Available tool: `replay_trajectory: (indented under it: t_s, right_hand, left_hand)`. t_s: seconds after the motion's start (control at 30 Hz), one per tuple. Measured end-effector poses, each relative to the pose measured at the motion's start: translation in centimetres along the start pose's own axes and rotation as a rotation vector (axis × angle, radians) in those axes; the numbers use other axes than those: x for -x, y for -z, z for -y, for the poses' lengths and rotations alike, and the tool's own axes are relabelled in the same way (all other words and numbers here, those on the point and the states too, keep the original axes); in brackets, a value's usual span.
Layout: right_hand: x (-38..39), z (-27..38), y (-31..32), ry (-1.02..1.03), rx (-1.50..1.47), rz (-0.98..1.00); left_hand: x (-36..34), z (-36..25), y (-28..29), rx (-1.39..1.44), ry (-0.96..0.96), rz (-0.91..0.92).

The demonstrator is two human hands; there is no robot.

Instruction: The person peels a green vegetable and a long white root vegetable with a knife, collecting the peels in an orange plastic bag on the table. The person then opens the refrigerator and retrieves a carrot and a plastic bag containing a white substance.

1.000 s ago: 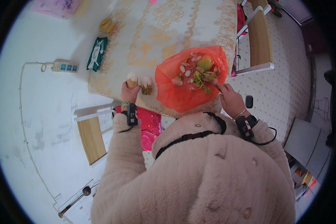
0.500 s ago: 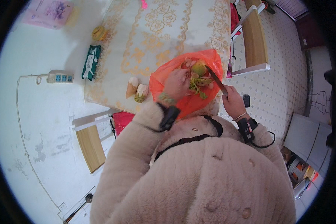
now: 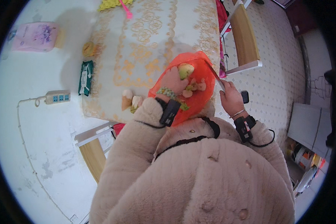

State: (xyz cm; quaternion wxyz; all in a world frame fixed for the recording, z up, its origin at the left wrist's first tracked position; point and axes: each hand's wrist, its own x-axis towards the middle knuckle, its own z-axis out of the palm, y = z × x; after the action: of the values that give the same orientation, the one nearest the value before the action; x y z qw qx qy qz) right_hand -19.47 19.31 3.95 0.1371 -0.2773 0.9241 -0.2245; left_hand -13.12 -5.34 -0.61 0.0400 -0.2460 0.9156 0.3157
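Observation:
An orange plastic bag point(image 3: 198, 102) lies open on the table, holding a pale green vegetable point(image 3: 186, 71), leafy scraps point(image 3: 184, 106) and pale pieces. My left hand point(image 3: 173, 81) is down inside it beside the green vegetable, its fingers too blurred to make out what they grip. My right hand point(image 3: 231, 98) is closed around the handle of a knife point(image 3: 212, 71), whose blade points up along the bag's right edge. Left of the bag stand two partly white vegetable pieces, one tan point(image 3: 126, 99), the other with a green base point(image 3: 135, 103), partly behind my left arm.
The patterned table point(image 3: 138, 30) carries a green packet point(image 3: 86, 77), a yellow round item point(image 3: 88, 48) and a pink item point(image 3: 126, 9) near its far end. A power strip point(image 3: 58, 98) is at left. Wooden chairs stand at right point(image 3: 246, 37) and lower left point(image 3: 91, 156).
My left hand has left the tan piece and moved right into the bag. The knife blade has come up into view at the bag's right edge. The view has shifted slightly.

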Motion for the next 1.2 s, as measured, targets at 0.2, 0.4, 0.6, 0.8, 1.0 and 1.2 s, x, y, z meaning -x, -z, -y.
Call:
replay_trajectory:
  t_s: [0.2,0.4,0.6,0.8,1.0,1.2]
  right_hand:
    - [0.0,1.4,-0.2,0.093,-0.079,0.059]
    - [0.2,1.8,-0.8,0.1,-0.098,0.155]
    - [0.2,0.1,-1.8,0.104,-0.062,0.161]
    - [0.2,-0.9,-1.8,0.038,-0.009,0.021]
    - [-0.5,-1.1,-0.5,0.027,-0.154,-0.066]
    - [-0.6,-0.5,-0.5,-0.004,-0.278,-0.008]
  left_hand:
    - [2.5,4.8,-0.3,0.465,0.062,-0.006]
    - [2.7,5.2,-1.5,0.313,-0.094,-0.14]
    - [1.3,1.8,0.8,-0.141,0.017,0.153]
    - [1.6,-1.0,1.3,-0.176,-0.063,0.242]
    - [1.8,2.2,1.6,1.317,0.045,0.435]
    - [3.1,3.9,2.6,1.635,0.032,0.702]
